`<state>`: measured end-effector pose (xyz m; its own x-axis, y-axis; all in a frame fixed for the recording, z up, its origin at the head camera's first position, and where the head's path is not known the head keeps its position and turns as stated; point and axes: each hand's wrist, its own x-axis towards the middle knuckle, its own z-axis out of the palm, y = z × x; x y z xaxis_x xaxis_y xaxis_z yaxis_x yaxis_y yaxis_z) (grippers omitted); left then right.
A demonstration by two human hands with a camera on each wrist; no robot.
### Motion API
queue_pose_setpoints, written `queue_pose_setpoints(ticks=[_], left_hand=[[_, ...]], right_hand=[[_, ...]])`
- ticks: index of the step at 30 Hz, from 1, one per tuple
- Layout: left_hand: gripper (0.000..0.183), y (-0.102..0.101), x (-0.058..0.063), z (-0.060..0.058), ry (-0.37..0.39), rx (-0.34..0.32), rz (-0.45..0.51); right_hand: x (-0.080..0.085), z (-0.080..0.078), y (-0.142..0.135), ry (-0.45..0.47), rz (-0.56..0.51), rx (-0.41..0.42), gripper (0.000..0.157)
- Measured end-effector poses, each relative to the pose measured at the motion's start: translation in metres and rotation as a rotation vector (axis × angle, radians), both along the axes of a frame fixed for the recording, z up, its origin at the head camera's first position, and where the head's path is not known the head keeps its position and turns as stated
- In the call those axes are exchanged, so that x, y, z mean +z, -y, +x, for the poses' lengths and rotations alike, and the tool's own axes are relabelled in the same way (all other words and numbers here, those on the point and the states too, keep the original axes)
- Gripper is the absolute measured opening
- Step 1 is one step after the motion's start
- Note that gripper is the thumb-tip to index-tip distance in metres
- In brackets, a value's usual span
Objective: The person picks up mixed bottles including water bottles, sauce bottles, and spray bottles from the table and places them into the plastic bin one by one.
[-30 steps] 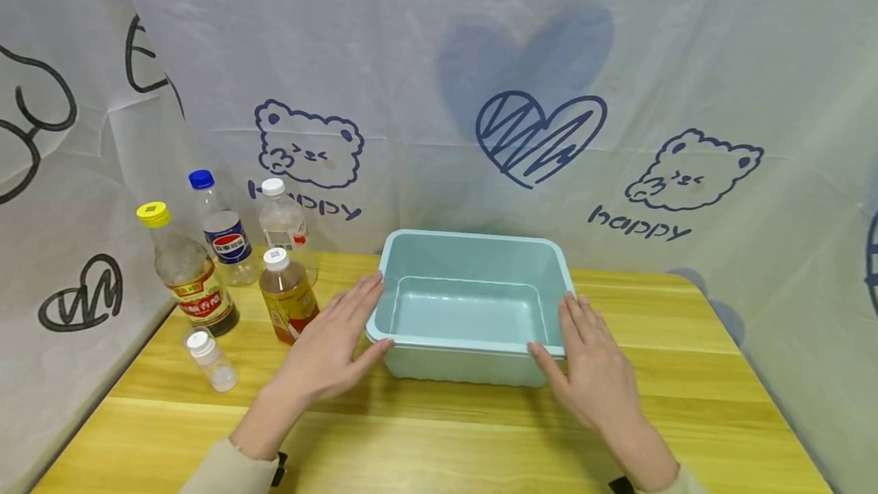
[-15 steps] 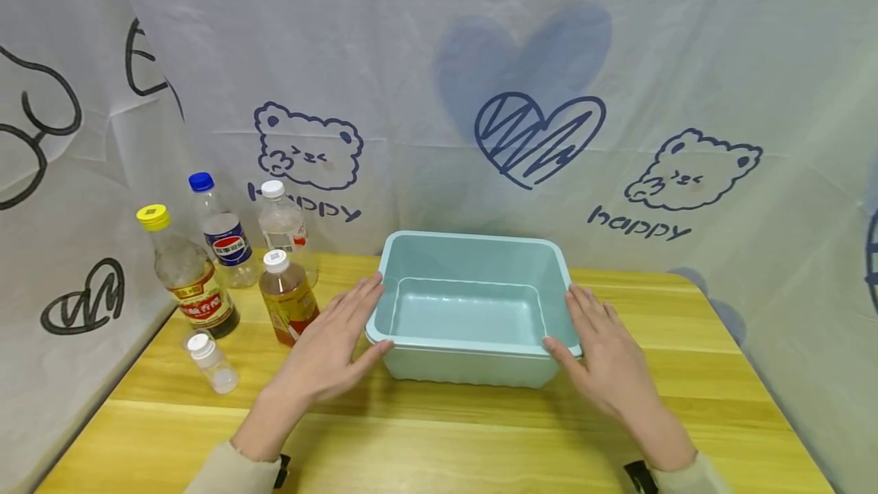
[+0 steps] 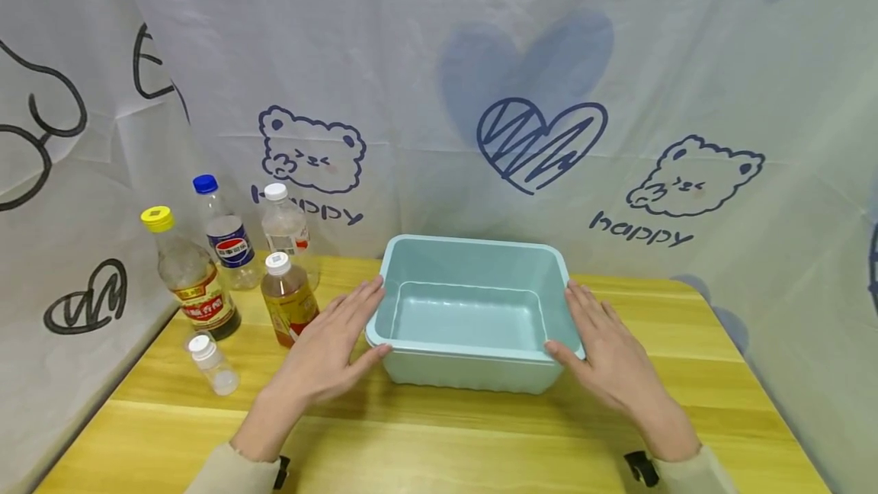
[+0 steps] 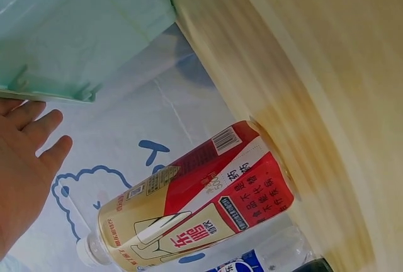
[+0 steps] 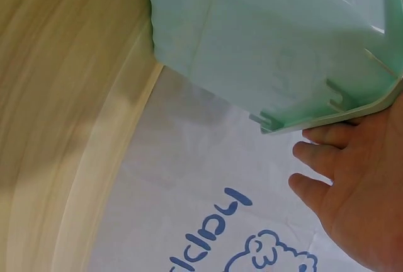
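Note:
A pale teal plastic bin [image 3: 473, 370] stands on the wooden table between my two hands, with nothing inside it. My left hand [image 3: 329, 349] rests along the bin's left rim, fingers straight, thumb at the front left corner. On the other side my right hand [image 3: 613, 360] lies at the right rim in the same way, its thumb on the front right corner. The left wrist view shows the fingers [image 4: 39, 124] under the rim's edge, and the right wrist view shows the right hand's fingers [image 5: 321, 158] just beneath the rim too.
Left of the bin stand a yellow-capped sauce bottle [image 3: 199, 299], a blue-capped Pepsi bottle [image 3: 232, 248], a clear white-capped bottle [image 3: 284, 227] and an amber drink bottle [image 3: 291, 307]. A small white-capped bottle [image 3: 213, 363] is nearest the front. A printed cloth [image 3: 425, 97] hangs behind the table [image 3: 466, 441].
My right hand has shifted slightly right and outward along the rim. The left hand keeps its place, and the bin and bottles stay put, apart from a small camera shift.

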<state>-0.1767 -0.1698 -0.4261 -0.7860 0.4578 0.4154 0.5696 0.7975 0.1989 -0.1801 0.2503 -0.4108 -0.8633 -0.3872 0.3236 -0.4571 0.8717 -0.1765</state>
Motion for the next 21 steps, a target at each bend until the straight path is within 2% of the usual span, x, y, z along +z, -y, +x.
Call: queue_pose_setpoints(ticks=[3, 6, 12, 15, 18, 21], left_hand=[[0.076, 0.001, 0.000, -0.001, -0.037, 0.004, 0.019], [0.072, 0.003, 0.001, -0.002, -0.124, 0.006, 0.076], [0.066, 0.005, 0.011, -0.008, -0.440, 0.014, 0.294], [0.058, 0.007, 0.020, -0.011, -0.561, 0.040, 0.414], [0.054, 0.013, 0.026, -0.013, -0.635, 0.061, 0.520], [0.052, 0.024, 0.030, -0.014, -0.670, 0.091, 0.596]], right_hand=[[-0.001, -0.001, 0.000, -0.001, 0.002, -0.002, 0.085], [-0.002, -0.001, 0.000, 0.001, 0.005, -0.004, 0.085], [-0.001, 0.000, 0.001, 0.002, -0.002, 0.000, 0.085], [-0.001, -0.001, 0.000, 0.004, -0.008, -0.001, 0.084], [-0.001, -0.001, 0.000, 0.007, -0.009, 0.000, 0.084], [-0.001, -0.001, 0.000, 0.007, -0.010, 0.000, 0.084]])
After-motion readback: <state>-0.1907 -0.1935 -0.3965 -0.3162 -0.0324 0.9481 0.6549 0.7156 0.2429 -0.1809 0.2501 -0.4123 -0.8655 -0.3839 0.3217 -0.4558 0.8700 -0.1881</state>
